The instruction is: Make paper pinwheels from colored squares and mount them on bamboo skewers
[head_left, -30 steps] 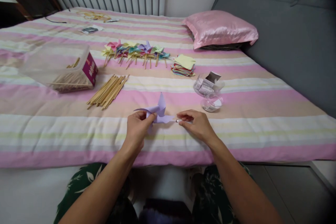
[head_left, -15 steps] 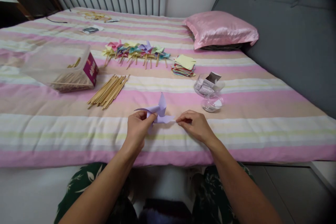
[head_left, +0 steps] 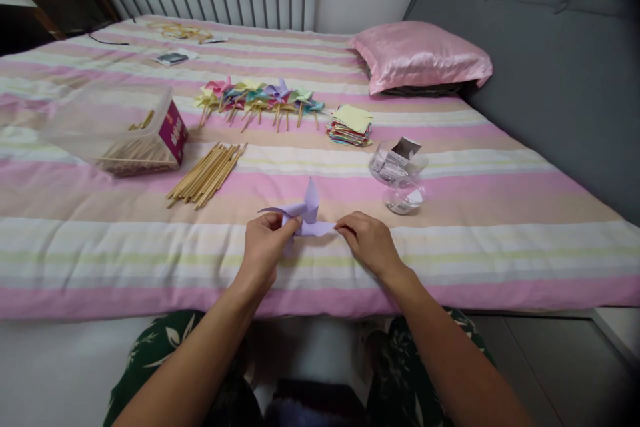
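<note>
A purple paper pinwheel (head_left: 311, 210) is held just above the striped bedspread, one blade standing up and another reaching right. My left hand (head_left: 267, 240) is closed on its left side, thumb pressed near the centre. With thumb and forefinger, my right hand (head_left: 367, 240) pinches the tip of the right-hand blade. Beyond my left hand lies a bundle of thin wooden sticks (head_left: 207, 175). Two small clear containers, one with small boxes inside (head_left: 393, 163) and one lower and round (head_left: 405, 197), stand beyond my right hand.
A clear plastic box (head_left: 107, 123) with more sticks sits at the left. Finished pinwheels on sticks (head_left: 260, 100) lie in a row farther back, beside a stack of coloured paper squares (head_left: 350, 123). A pink pillow (head_left: 425, 57) rests at the back right against the grey headboard (head_left: 540, 67).
My right hand has shifted slightly and now pinches the blade tip more closely. The pinwheel has moved a touch to the right with my left hand.
</note>
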Available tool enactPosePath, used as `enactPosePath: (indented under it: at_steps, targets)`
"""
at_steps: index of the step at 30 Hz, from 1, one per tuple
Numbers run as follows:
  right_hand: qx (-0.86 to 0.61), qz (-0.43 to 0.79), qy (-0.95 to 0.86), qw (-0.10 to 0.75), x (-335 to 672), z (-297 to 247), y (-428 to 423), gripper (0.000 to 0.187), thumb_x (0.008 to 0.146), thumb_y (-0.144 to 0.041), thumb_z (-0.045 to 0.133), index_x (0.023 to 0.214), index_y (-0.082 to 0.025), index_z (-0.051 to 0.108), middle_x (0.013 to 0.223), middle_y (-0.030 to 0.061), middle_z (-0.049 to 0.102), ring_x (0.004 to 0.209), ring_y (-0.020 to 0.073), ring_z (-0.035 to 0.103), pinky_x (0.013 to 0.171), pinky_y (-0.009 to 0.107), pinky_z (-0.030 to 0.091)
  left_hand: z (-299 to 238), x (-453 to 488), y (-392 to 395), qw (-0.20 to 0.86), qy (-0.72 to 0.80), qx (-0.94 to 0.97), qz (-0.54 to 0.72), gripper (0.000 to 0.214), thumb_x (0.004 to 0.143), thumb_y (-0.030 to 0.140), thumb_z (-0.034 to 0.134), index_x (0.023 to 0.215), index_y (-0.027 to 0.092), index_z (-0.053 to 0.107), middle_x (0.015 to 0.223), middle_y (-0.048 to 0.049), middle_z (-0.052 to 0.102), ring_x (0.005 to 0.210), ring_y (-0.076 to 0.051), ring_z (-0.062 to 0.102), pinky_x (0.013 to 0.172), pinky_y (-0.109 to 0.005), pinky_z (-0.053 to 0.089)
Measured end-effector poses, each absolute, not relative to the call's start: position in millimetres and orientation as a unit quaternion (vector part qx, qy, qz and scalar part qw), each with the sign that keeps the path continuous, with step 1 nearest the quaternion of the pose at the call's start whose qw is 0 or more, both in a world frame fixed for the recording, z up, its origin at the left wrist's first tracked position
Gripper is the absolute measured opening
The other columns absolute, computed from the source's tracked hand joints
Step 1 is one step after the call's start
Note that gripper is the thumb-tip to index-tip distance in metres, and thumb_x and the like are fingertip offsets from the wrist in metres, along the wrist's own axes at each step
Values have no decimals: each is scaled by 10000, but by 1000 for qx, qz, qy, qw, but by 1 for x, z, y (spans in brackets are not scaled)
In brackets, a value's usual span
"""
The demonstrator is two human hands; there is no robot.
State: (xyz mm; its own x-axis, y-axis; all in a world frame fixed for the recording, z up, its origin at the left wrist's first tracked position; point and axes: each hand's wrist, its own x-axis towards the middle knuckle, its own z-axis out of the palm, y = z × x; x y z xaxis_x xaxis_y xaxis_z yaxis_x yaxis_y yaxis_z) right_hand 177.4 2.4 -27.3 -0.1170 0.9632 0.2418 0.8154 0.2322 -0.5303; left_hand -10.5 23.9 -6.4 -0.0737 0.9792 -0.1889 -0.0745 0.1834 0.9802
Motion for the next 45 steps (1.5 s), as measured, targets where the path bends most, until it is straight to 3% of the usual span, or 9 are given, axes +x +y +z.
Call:
enactPosePath:
  at_steps: [4, 8, 12, 16, 21, 33, 45]
  targets:
    - [-598, 158, -707, 342, 179, -25, 3, 144, 834, -166, 514, 816, -213, 649, 844, 47, 680, 799, 196, 620, 726, 316, 459, -5, -9, 23, 544, 547, 407, 489, 165, 570, 263, 735, 572, 126, 643, 523, 9, 576, 501, -97, 486, 484, -212, 319]
    - [-551, 311, -594, 497, 180, -21, 4, 61, 808, -246, 583, 821, -204, 625, 774, 23, 655, 725, 166, 617, 690, 290, 482, -4, -6, 21, 557, 542, 397, 488, 189, 553, 269, 754, 574, 122, 638, 553, -1, 596, 518, -94, 491, 493, -204, 323]
    - [-475, 421, -532, 561, 172, -15, 0, 90, 756, -289, 661, 780, -209, 627, 771, 12, 627, 748, 156, 607, 735, 296, 495, -5, -2, 19, 559, 544, 397, 484, 196, 563, 276, 759, 595, 123, 641, 567, -2, 597, 519, -92, 485, 488, -203, 320]
    - [-449, 402, -582, 546, 160, -16, -7, 92, 742, -326, 691, 745, -236, 673, 992, 42, 579, 1033, 189, 551, 962, 353, 414, -5, 3, 14, 562, 534, 404, 485, 194, 579, 258, 753, 527, 141, 608, 496, 29, 536, 466, -77, 439, 456, -203, 285]
    - [-459, 382, -605, 526, 153, -21, -10, 52, 732, -314, 706, 743, -263, 701, 1177, 46, 522, 1210, 206, 437, 1054, 385, 323, -3, 5, 11, 581, 507, 418, 480, 226, 603, 265, 749, 491, 150, 590, 456, 45, 493, 428, -64, 396, 436, -204, 263]
    - [-479, 387, -572, 542, 152, -27, -7, 82, 719, -335, 713, 758, -263, 709, 1134, 48, 558, 1125, 208, 507, 1003, 390, 380, 1, 4, 8, 668, 457, 397, 432, 234, 564, 319, 775, 658, 115, 707, 611, -45, 638, 532, -112, 517, 521, -225, 360]
    - [-468, 412, -560, 546, 154, -26, -7, 107, 707, -356, 720, 757, -263, 721, 1093, 38, 580, 1056, 199, 554, 935, 356, 448, 2, 3, 9, 677, 435, 414, 425, 207, 574, 305, 779, 666, 126, 729, 594, -35, 648, 552, -115, 534, 551, -227, 377]
